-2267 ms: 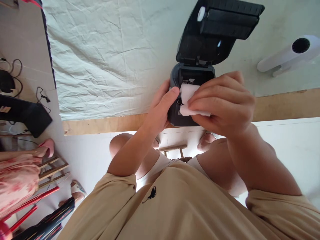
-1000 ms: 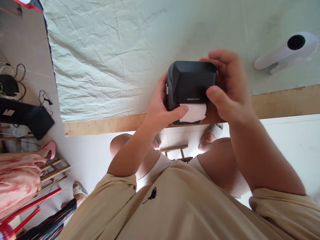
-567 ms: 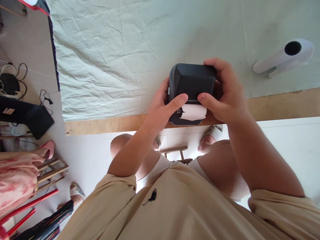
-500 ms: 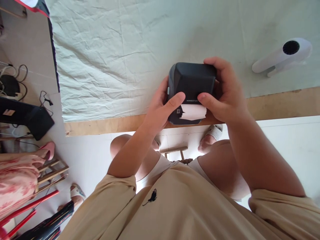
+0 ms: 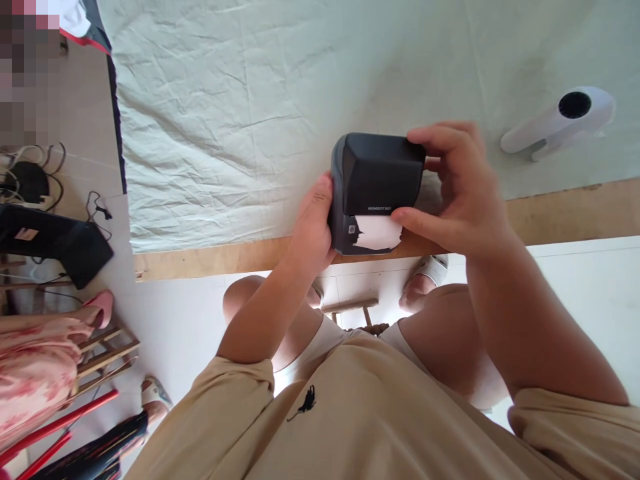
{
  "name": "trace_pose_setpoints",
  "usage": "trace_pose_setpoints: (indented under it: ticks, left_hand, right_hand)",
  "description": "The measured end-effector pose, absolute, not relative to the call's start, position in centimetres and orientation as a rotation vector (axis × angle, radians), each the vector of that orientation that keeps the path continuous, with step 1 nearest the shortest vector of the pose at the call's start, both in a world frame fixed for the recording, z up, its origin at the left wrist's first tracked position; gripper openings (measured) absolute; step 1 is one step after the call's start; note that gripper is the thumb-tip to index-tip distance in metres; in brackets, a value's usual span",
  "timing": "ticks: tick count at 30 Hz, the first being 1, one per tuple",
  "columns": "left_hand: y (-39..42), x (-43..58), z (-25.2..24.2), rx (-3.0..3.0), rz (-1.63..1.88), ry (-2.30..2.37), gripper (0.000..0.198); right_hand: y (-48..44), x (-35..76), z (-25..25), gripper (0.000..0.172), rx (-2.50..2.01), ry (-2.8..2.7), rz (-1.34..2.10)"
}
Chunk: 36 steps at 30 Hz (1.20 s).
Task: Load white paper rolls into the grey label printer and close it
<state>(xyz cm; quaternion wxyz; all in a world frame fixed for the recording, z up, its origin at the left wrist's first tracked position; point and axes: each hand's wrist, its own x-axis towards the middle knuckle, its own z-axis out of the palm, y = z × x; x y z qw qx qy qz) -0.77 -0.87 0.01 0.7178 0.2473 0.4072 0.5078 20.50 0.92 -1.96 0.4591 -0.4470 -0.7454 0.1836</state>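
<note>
A dark grey label printer (image 5: 383, 170) with "NIIMBOT" lettering is held over the table's front edge. White paper (image 5: 377, 232) with a ragged edge lies across its lower face, below the lettering. My left hand (image 5: 313, 223) is closed around the printer's left side, thumb along that side and the other fingers mostly hidden. On the right, my right hand (image 5: 460, 190) spans the printer, its thumb at the lower right by the paper and a fingertip on the upper right corner.
Pale green cloth (image 5: 225, 120) covers the table, whose wooden edge (image 5: 565, 207) shows in front. A white handheld device with a dark round face (image 5: 560, 120) lies at right. On the left are cables, a black box (image 5: 83, 250), a wooden stool (image 5: 107, 350) and other people's legs.
My left thumb has moved from the printer's front to its left side. The right hand has spread and shifted slightly outward along the printer's right side, and more of the paper shows.
</note>
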Motion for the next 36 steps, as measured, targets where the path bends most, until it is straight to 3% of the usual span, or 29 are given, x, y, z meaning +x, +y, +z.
trace_pose_setpoints:
  ticks: [3,8,12,15,17,19,25,28,32,34,36]
  left_hand:
    - [-0.8,-0.7,0.5,0.534,1.102,0.907,0.035]
    - [-0.5,0.5,1.8,0.408,1.141,1.054,0.044]
    - [-0.3,0.8,2.1,0.369,1.128,1.071,0.047]
    - [-0.4,0.4,1.7,0.402,1.135,1.014,0.037]
    - [-0.5,0.0,1.3,0.467,1.116,0.977,0.035]
    - [-0.5,-0.2,1.1,0.537,1.093,0.960,0.036]
    - [-0.6,-0.6,0.4,0.635,1.066,1.004,0.041]
    - [-0.8,-1.0,0.0,0.711,1.043,1.058,0.045]
    - [-0.9,-1.1,0.1,0.698,1.029,1.069,0.041]
    - [-0.9,-0.8,0.6,0.666,1.037,1.039,0.039]
    - [-0.8,-0.4,1.2,0.610,1.064,1.038,0.039]
  right_hand:
    - [1.0,20.8,-0.5,0.070,-1.011,-1.871,0.290]
    - [0.4,20.0,1.2,0.025,-1.052,-1.895,0.104]
    - [0.4,18.8,1.5,0.004,-1.011,-1.661,0.144]
    - [0.6,18.2,1.8,0.016,-1.077,-1.490,0.193]
    - [0.7,18.1,2.1,0.014,-1.122,-1.532,0.154]
    - [0.8,18.0,2.4,0.008,-1.147,-1.664,0.072]
    - [0.7,18.3,2.8,0.013,-1.311,-2.148,-0.092]
    - [0.5,18.8,3.2,0.012,-1.381,-2.229,0.011]
    - [0.3,19.7,4.5,0.025,-1.323,-2.230,0.223]
    - [0.3,20.4,5.2,0.033,-1.223,-2.134,0.421]
    - [0.6,21.0,5.3,0.030,-1.148,-1.844,0.599]
